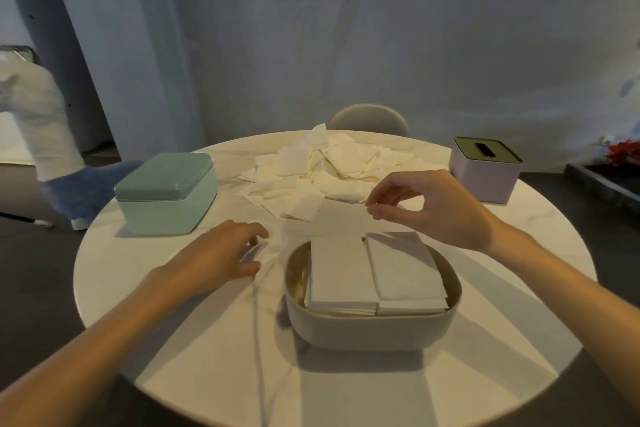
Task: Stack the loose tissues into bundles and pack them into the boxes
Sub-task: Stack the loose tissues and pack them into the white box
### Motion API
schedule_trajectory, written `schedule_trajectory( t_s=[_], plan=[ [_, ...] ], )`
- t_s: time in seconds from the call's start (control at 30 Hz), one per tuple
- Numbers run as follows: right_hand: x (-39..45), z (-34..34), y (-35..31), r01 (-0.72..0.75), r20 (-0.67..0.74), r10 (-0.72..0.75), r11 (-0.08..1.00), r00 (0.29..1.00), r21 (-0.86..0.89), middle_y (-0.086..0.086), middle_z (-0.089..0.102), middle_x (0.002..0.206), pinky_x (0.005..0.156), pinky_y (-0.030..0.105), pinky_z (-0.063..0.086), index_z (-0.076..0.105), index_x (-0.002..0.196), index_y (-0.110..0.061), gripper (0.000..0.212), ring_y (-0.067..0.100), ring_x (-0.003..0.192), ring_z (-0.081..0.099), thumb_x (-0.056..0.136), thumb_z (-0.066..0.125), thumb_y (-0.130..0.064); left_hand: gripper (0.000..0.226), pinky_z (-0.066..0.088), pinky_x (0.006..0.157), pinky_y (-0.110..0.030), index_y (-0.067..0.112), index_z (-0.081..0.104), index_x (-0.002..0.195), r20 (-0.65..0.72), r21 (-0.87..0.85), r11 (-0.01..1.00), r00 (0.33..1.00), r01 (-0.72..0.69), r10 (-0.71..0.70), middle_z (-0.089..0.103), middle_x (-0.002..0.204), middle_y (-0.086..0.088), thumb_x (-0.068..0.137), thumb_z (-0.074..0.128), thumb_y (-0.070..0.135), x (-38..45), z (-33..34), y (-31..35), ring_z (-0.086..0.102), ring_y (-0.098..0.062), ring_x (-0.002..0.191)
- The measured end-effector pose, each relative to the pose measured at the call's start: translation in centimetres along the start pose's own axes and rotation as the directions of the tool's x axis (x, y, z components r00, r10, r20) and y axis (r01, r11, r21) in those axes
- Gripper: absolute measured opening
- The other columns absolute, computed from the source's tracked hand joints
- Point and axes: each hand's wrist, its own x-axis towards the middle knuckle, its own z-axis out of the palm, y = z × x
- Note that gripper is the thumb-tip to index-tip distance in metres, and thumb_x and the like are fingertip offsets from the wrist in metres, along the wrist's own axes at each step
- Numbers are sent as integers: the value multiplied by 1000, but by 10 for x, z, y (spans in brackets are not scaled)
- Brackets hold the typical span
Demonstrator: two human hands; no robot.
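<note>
A round white table (207,340) holds a heap of loose tissues (322,170). A lidded green box (166,194), a pink box (485,170) and an open beige box (374,326) stand around it.

soft paper tissues (325,166), glossy green lid (164,177)

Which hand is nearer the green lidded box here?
Left. The left hand rests on the table just right of the green lidded box, nearer the camera. The right hand is raised across the table, beyond the open beige box of stacked tissues.
</note>
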Motion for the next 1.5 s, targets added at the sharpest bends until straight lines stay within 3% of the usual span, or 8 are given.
schedule_trajectory(
  t_s=[0.17,0.3,0.5,0.67,0.73,0.9,1.1,1.5],
  plan=[
    [7,-1,-1,3,-60,-5,1000,998,-23,-13,74,92,84,16,57,75,105,-24,20,4,85,71,89,72,-35,92,58,85,-28,39,27,150,41,-48,999,999,12,-10,62,128,7,79,85,45,13,-16,9,61,-11,93],
    [14,-9,-3,-7,-108,7,1000,994,-4,-10,73,102,85,28,61,73,112,-20,32,7,90,70,87,72,-39,114,63,80,-34,42,15,159,-277,-355,929,961,-100,-2,60,120,3,75,91,24,20,-63,29,66,-16,92],
    [24,-14,-18,-77,-35,78,997,996,26,-17,50,143,99,29,53,42,145,-37,97,10,123,54,60,75,-72,95,63,83,-32,47,31,155,-349,-857,443,929,-263,-124,51,135,19,81,81,15,17,-105,70,64,-17,112],
    [23,-14,-33,-53,35,52,998,998,26,-31,45,129,95,18,47,32,136,-52,92,-3,117,50,59,81,-64,86,63,76,-32,43,46,147,-279,-940,243,950,-241,-138,59,125,13,78,84,7,15,-88,93,67,-22,109],
    [18,-17,-34,-47,43,48,999,998,-11,-31,48,133,101,25,50,35,141,-49,96,0,122,51,58,81,-65,84,61,72,-26,44,45,146,-250,-939,277,957,-204,-144,57,123,15,78,85,15,12,-84,97,64,-19,108],
    [-7,-33,-35,-105,274,130,989,953,-104,-29,32,155,115,37,41,20,152,-55,119,3,139,37,50,74,-84,87,48,95,-23,60,37,139,-231,-559,817,973,-142,10,45,143,25,63,72,82,-9,-76,83,51,-3,121],
    [-36,-31,-36,-122,471,174,983,865,-138,-38,28,153,116,30,38,16,148,-63,114,-7,140,32,55,79,-80,97,29,115,-23,48,27,154,51,-424,889,976,-171,212,29,157,30,70,58,84,-35,-53,99,32,5,140],
    [-53,-20,-33,-77,456,175,971,873,-226,-39,27,149,115,29,38,13,150,-60,120,-5,136,32,51,73,-90,88,32,121,-33,43,5,161,80,-216,959,975,-186,207,5,164,24,84,16,84,-47,-27,124,21,-6,149]
  ],
)
